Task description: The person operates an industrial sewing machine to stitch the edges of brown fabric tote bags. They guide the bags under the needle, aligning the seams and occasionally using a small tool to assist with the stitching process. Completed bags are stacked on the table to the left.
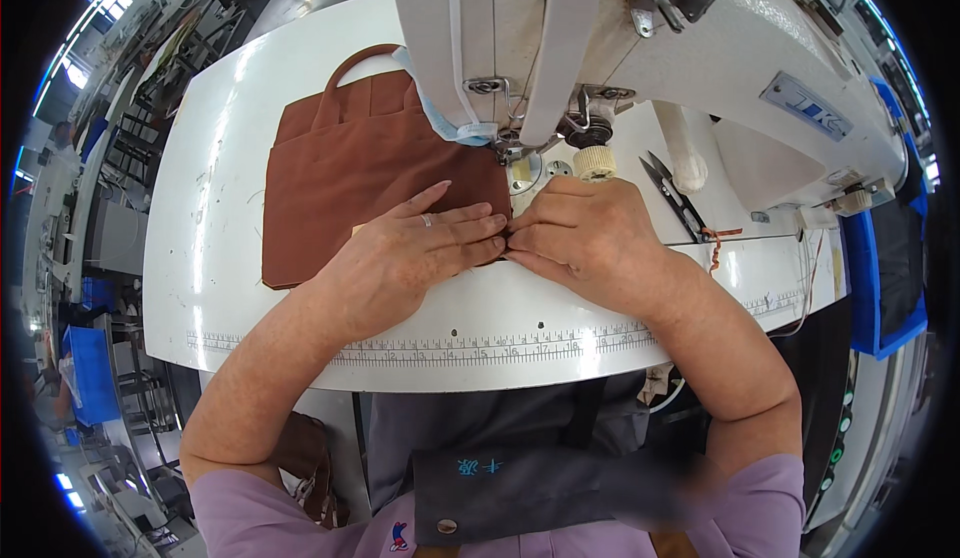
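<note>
A brown bag [360, 178] with a looped handle lies flat on the white sewing machine table [225, 108]. Its right edge runs under the needle area of the white sewing machine [610, 28]. My left hand [410, 243] rests on the bag's lower right part, fingers stretched toward the corner, a ring on one of them. My right hand [595, 243] pinches the bag's edge at that corner, touching the left fingertips. Just behind the right hand is a cream knob [594, 162] on the machine. A pale blue cloth piece [440, 118] hangs by the machine head over the bag.
Black thread snips [674, 196] with an orange cord lie right of my right hand. A printed ruler scale [470, 350] runs along the table's front edge. At the far right stands a blue bin [885, 298]; another blue bin [92, 373] is at left.
</note>
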The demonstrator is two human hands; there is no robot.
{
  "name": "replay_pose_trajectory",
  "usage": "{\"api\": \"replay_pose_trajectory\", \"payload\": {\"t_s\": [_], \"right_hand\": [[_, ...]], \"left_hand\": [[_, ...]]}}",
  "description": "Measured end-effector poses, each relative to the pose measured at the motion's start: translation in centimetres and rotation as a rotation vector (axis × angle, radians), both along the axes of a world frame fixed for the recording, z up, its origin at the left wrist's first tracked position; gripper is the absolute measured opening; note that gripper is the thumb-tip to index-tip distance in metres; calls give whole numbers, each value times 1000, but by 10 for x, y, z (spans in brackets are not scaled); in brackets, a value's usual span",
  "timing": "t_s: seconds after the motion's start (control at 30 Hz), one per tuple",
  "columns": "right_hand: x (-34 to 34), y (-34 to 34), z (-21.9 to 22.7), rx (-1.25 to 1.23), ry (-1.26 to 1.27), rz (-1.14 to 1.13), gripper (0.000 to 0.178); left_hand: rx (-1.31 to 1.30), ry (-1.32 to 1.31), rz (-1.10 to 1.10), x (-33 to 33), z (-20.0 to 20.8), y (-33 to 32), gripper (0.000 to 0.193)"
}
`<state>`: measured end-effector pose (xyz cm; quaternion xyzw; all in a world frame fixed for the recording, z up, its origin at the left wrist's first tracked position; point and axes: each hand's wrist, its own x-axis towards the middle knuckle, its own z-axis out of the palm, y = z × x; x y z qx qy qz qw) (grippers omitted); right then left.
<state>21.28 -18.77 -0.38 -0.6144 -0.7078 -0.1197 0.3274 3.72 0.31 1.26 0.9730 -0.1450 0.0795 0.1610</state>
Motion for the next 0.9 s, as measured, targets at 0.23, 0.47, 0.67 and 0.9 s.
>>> {"api": "replay_pose_trajectory", "payload": {"t_s": [0.23,0.47,0.67,0.9], "right_hand": [[2,-3,5,-73,13,-9,12],[7,-3,8,-117,56,-121,16],[9,0,8,-155,43,-221,22],[8,1,13,-168,29,-243,26]], "left_hand": [[-57,-36,12,2,-7,1,47],[-35,-156,-5,24,-10,19,40],[-43,-179,47,42,-8,27,40],[-43,-198,121,56,-14,39,52]]}}
